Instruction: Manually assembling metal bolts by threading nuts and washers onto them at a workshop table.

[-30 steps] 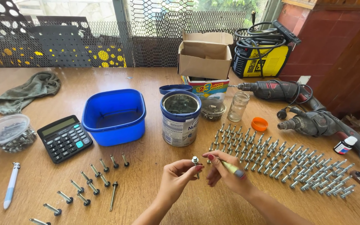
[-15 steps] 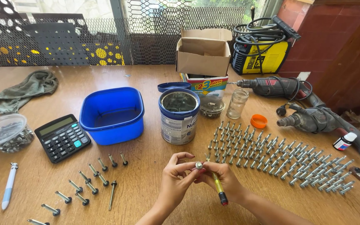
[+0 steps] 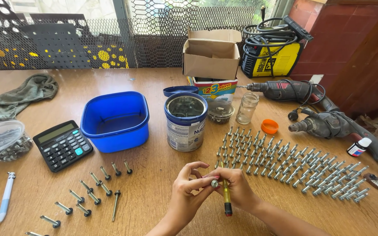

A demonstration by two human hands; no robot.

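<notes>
Head view, looking down at a wooden table. Your left hand and right hand meet near the table's front edge, fingers pinched together on a small screw held between them. Your right hand also grips a yellow marker with a dark tip pointing toward you; it lies against the screw's head.

Right of your hands — a broad field of screws laid out in slanted rows, just beside your right hand's knuckles. Left of your hands, a smaller loose set of screws, well apart from each other.

Behind your hands stands an open tin can, with a blue tub to its left and a calculator beyond that. A clear bowl of hardware sits at the far left, a pen below it, a grey rag behind.

Further back — a cardboard box, a glass jar, an orange cap, two power drills and a yellow welder. Nothing lies between your hands and the camera.
</notes>
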